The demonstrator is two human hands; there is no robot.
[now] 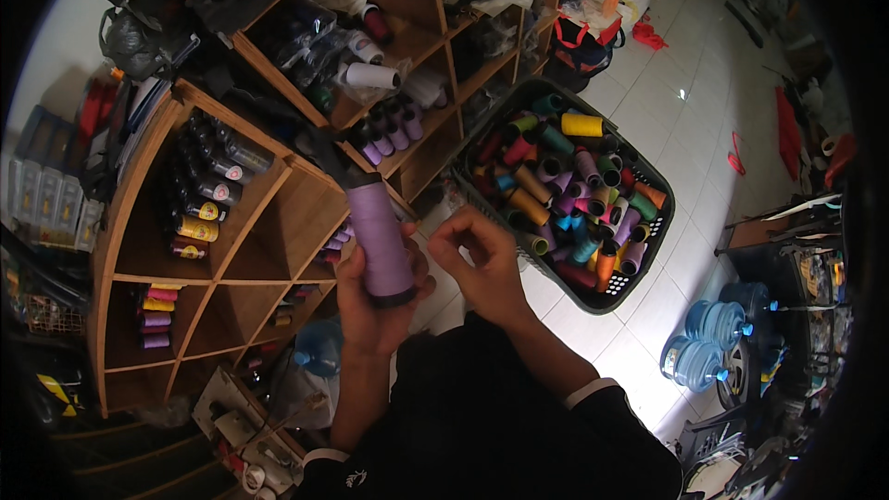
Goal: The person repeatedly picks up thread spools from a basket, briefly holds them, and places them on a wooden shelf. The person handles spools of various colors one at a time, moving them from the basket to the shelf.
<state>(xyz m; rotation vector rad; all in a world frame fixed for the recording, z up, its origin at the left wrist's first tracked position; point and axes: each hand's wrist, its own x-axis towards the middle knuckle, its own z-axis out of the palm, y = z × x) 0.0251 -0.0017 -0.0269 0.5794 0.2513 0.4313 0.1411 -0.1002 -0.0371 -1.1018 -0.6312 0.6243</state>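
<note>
My left hand is wrapped round a large purple thread spool, held nearly upright with its dark core showing at both ends. Just to the right of the spool, my right hand is raised with its thumb and forefinger brought together. Whatever is between those fingertips, perhaps a thread, is too fine to make out. Beyond my right hand, a dark green plastic basket is heaped with thread spools of many colours, among them a yellow spool at its far side.
On my left stands a wooden cubby shelf holding dark, yellow and pink spools. A second shelf section behind it has purple spools and bagged cones. Blue water jugs lie on the tiled floor at right. A sewing machine sits lower left.
</note>
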